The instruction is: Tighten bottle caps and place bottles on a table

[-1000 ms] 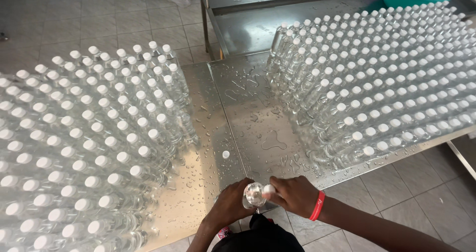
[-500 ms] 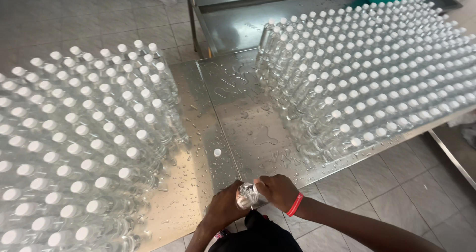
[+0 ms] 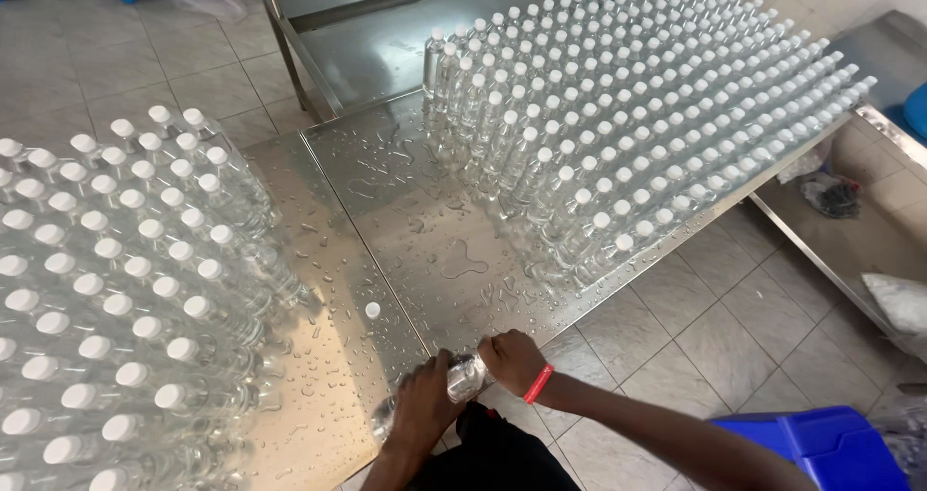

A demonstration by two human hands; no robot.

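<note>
Clear bottle (image 3: 454,385) gripped by left hand (image 3: 425,406), right hand (image 3: 512,361), capped bottles (image 3: 628,114) flanking

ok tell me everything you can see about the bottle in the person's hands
The bottle is small, clear plastic and looks filled with clear liquid. It lies tilted, nearly on its side, at the near edge of the wet steel table. The left hand wraps its lower body while the right hand, with a red wristband, covers its top end, so the cap is hidden. It sits apart from the standing rows of capped bottles.
</note>
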